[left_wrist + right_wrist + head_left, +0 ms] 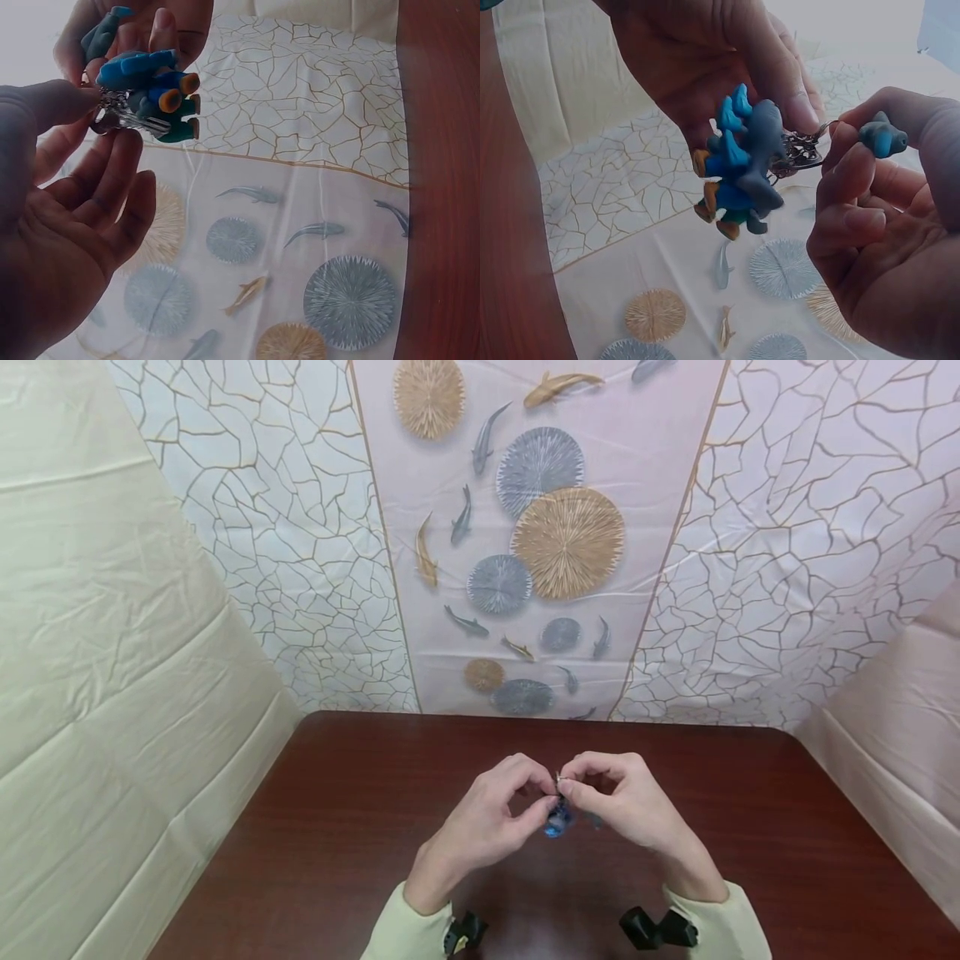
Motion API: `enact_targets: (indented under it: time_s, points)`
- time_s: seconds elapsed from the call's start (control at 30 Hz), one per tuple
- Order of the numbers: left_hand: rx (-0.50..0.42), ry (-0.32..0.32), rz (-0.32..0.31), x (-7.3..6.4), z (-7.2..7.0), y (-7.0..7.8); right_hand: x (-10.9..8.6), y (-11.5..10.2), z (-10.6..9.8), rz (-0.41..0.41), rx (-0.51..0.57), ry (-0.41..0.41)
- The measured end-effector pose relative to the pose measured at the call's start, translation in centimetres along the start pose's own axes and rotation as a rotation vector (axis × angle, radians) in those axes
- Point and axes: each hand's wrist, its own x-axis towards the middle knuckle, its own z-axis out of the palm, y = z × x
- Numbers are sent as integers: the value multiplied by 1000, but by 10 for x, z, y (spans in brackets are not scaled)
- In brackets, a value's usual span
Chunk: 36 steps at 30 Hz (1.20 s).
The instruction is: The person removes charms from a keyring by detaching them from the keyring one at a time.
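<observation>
Above the glossy table (337, 827), both hands (487, 818) (630, 806) pinch rubbery figurine keychains (739, 172).

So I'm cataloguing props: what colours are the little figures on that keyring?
Mostly blue and grey-blue with orange tips, some teal: the figures show best in the right wrist view.

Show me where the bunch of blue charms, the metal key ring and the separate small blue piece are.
bunch of blue charms (739, 176), right wrist view, on the blue body.
metal key ring (799, 148), right wrist view, on the wire loops.
small blue piece (883, 137), right wrist view, on its middle.
</observation>
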Motion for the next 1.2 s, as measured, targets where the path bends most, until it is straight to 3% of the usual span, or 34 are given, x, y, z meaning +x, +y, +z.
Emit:
enact_targets:
  time_s: [0.2, 0.5, 0.77, 1.0, 1.2]
  points:
    - [15, 45, 58, 2, 2, 1, -1, 0, 0, 33, 34, 11]
    - [161, 101, 132, 3, 2, 1, -1, 1, 0, 59, 69, -1]
    - [179, 119, 200, 3, 1, 5, -1, 1, 0, 80, 119, -5]
    - [172, 115, 200, 4, 1, 5, -1, -2, -2, 52, 83, -11]
    - [113, 123, 158, 2, 2, 3, -4, -6, -3, 46, -8, 8]
